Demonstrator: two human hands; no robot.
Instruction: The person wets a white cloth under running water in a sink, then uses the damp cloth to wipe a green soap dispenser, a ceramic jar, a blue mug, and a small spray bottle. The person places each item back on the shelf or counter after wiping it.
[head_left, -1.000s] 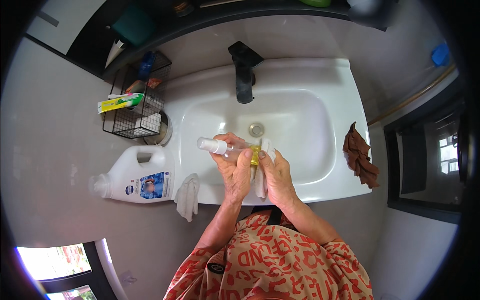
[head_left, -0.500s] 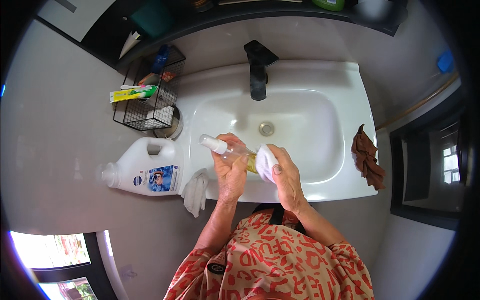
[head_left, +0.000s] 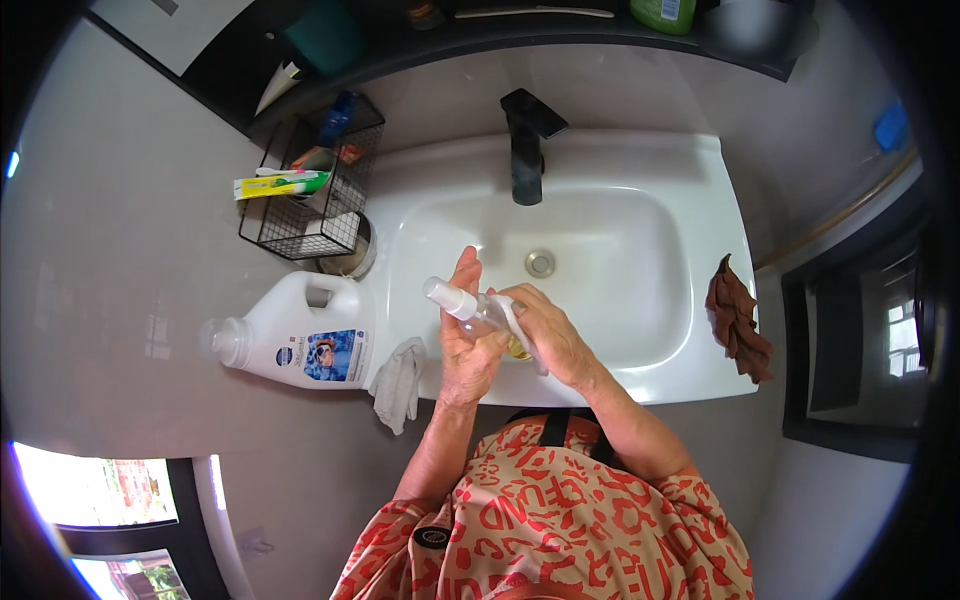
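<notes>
A clear spray bottle [head_left: 485, 318] with a white cap and yellowish liquid low inside is tilted over the basin's front. My left hand [head_left: 467, 362] grips it, thumb across the body and one or more fingers stretched up behind it. A white cloth [head_left: 514, 322] is pressed against the bottle's side by my right hand [head_left: 553, 342], whose fingers curl over it. Much of the cloth and the bottle's lower end is hidden by my hand. The white sink [head_left: 640, 280] lies beneath both hands.
A black tap [head_left: 525, 160] stands behind the basin. Left are a big white jug [head_left: 285, 330], a greyish cloth [head_left: 398, 388] over the rim and a wire basket [head_left: 312, 228] with tubes. A crumpled brown cloth [head_left: 738, 318] hangs on the right edge. A dark shelf [head_left: 560, 35] runs above.
My right hand has shifted up and left along the bottle with the white cloth. Fingers of my left hand have stretched upward behind the bottle. The whole view has shifted slightly.
</notes>
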